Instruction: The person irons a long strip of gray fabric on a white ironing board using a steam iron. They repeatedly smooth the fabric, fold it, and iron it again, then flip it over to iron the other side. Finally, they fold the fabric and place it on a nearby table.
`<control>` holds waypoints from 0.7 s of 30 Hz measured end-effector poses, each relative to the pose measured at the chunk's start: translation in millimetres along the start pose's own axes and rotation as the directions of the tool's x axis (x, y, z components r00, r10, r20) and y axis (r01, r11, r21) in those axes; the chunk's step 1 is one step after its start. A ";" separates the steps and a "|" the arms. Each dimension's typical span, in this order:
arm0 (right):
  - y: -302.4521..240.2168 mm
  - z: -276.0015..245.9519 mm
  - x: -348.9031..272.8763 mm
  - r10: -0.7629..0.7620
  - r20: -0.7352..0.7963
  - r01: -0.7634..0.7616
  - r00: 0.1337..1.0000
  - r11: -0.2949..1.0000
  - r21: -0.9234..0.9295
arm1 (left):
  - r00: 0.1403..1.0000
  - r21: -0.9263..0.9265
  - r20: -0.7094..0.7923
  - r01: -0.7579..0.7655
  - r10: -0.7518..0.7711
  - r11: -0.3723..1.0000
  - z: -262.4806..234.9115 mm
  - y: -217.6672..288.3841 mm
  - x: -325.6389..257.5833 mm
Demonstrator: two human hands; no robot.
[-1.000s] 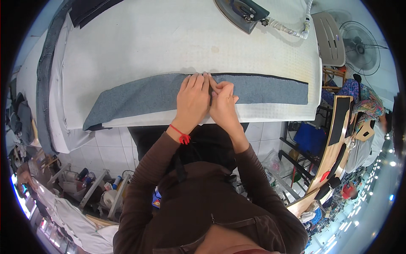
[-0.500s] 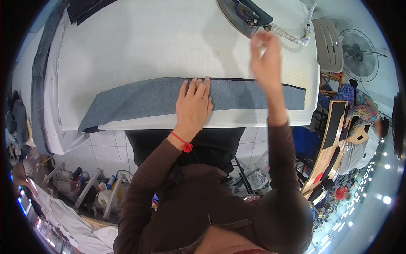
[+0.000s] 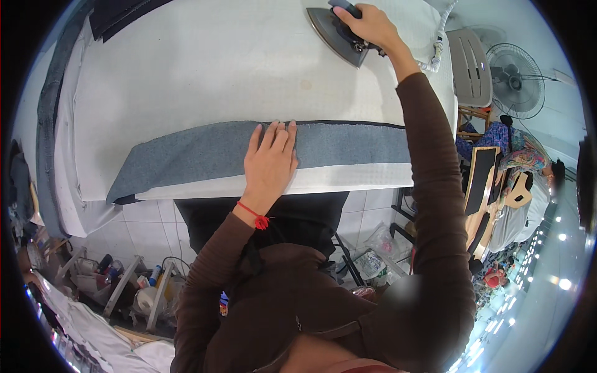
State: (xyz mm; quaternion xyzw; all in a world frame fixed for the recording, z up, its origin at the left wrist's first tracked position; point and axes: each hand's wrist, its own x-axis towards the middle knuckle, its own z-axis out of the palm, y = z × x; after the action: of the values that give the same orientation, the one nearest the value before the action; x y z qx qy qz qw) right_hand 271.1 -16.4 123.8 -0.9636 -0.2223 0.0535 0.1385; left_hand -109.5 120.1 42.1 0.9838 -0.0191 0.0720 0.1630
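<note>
A long strip of grey-blue denim (image 3: 193, 155) lies along the near edge of the white-covered ironing table (image 3: 186, 81), with a dark layer showing along its upper edge. My left hand (image 3: 272, 160) rests flat on the middle of the strip, fingers stretched toward its far edge. Farther off, at the table's back right, my right hand (image 3: 373, 26) is wrapped round the handle of an iron (image 3: 329, 32). The iron's dark pointed plate is on or just above the cover; I cannot tell which. My right sleeve hides the strip's right end.
Dark folded cloth (image 3: 118, 15) lies at the far left. The iron's white-wrapped hose (image 3: 439, 46) runs along the right side. Beyond the table stand a plastic chair (image 3: 469, 68), a fan (image 3: 513, 78) and a wooden bench (image 3: 482, 199). Low at left is a rack with odds and ends (image 3: 127, 286).
My right hand has reached the iron and taken hold of its handle, and the iron has turned and shifted slightly. My left hand stays on the denim. The whole view has shifted a little.
</note>
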 end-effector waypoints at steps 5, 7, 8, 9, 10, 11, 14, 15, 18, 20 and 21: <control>5.7 -16.8 -54.3 -0.125 0.087 0.111 0.988 0.981 0.159 | 1.000 -0.046 -0.030 0.005 -0.006 0.999 4.6 -2.6 -1.5; 6.3 -25.1 -91.5 -0.152 0.135 0.123 0.979 0.972 0.198 | 0.998 -0.065 -0.056 0.005 -0.009 0.998 7.1 -3.3 -2.3; 5.8 -27.5 -110.6 -0.126 0.177 0.089 0.976 0.975 0.206 | 0.999 -0.074 -0.052 -0.001 -0.002 0.997 8.0 -3.8 -2.7; 4.8 -30.2 -126.9 -0.111 0.214 0.064 0.971 0.974 0.217 | 0.998 -0.078 -0.062 -0.006 0.001 0.997 8.7 -4.3 -3.0; 3.2 -31.3 -140.5 -0.117 0.244 0.056 0.963 0.969 0.242 | 0.997 -0.082 -0.073 -0.009 0.003 0.997 9.4 -4.6 -3.6; 1.3 -30.8 -153.3 -0.096 0.258 0.040 0.961 0.976 0.212 | 0.997 -0.085 -0.082 -0.012 0.005 0.996 9.9 -5.0 -4.1; -4.5 -22.7 -182.6 -0.093 0.266 0.049 0.960 0.985 0.168 | 0.994 -0.082 -0.106 -0.019 0.011 0.996 10.7 -5.4 -5.1; -6.3 -18.2 -189.5 -0.095 0.250 0.059 0.963 0.987 0.151 | 0.995 -0.082 -0.100 -0.022 0.013 0.996 10.9 -5.3 -5.0; -7.8 -8.2 -201.2 -0.112 0.199 0.092 0.974 0.990 0.106 | 0.992 -0.083 -0.126 -0.029 0.018 0.996 11.4 -5.2 -4.0; -7.1 -4.9 -204.3 -0.110 0.192 0.094 0.975 0.991 0.094 | 0.992 -0.085 -0.126 -0.027 0.016 0.996 11.6 -5.3 -3.5; -7.4 -3.2 -206.4 -0.123 0.198 0.109 0.972 0.991 0.080 | 0.989 -0.094 -0.146 -0.033 0.019 0.995 11.8 -5.4 -3.5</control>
State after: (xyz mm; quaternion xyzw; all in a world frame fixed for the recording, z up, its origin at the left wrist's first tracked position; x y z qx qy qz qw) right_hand 83.8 -102.3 137.5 -0.9332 -0.2894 0.1505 0.1509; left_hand -111.0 121.4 28.9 0.9667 -0.0237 0.1444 0.2102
